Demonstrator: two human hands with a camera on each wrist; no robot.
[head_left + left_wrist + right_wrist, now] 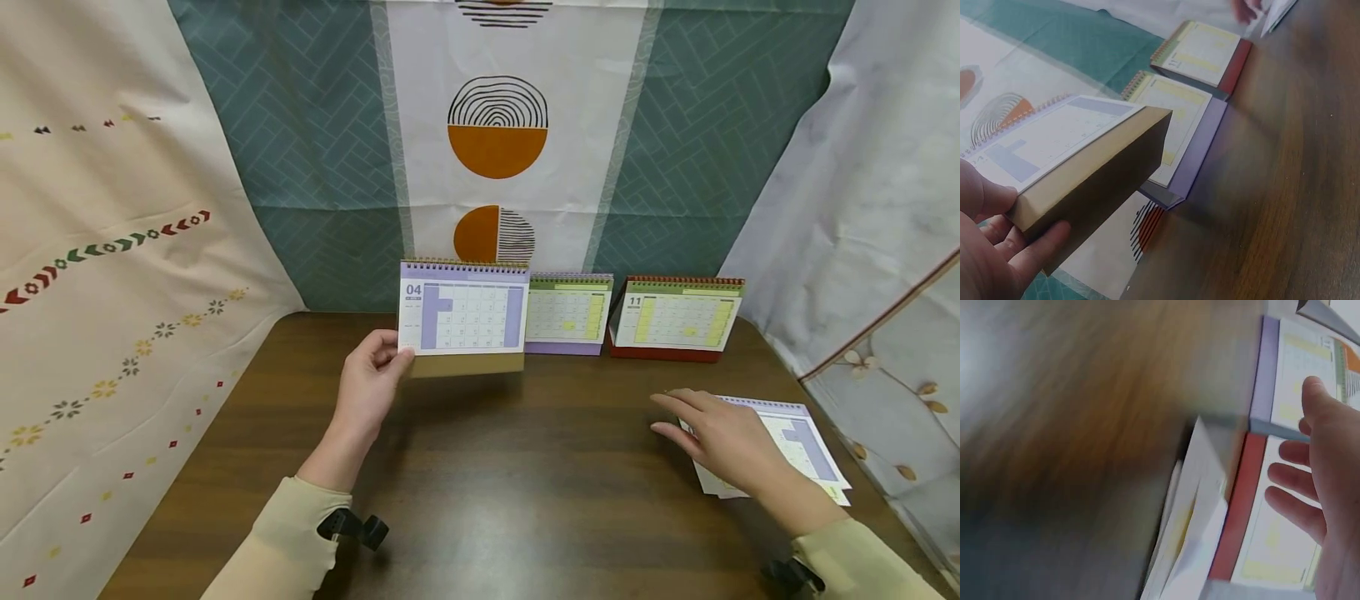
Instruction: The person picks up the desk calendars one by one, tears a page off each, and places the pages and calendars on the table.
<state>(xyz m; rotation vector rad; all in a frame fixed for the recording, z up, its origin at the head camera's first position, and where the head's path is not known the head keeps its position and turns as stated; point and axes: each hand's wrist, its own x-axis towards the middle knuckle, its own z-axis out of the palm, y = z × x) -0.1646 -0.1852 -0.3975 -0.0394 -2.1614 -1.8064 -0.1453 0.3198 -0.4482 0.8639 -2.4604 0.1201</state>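
My left hand point(369, 379) grips the lower left corner of a desk calendar point(471, 312) with a tan base, thumb in front and fingers behind and below. Its purple page reads 04, and the left wrist view shows the base point(1097, 169) tilted and raised off the table. Over a small pile of loose calendar pages point(802, 442) on the right hovers my right hand point(723, 433), fingers extended and holding nothing. Whether it touches the pages cannot be told. In the right wrist view the pages point(1194, 531) stand beside the spread fingers point(1291, 481).
At the back of the wooden table point(517, 500) stand a purple-based desk calendar point(566, 312) and a red-based one point(678, 321) showing 11. Patterned cloth point(315, 150) hangs behind the table, and more cloth point(112, 333) flanks it on both sides.
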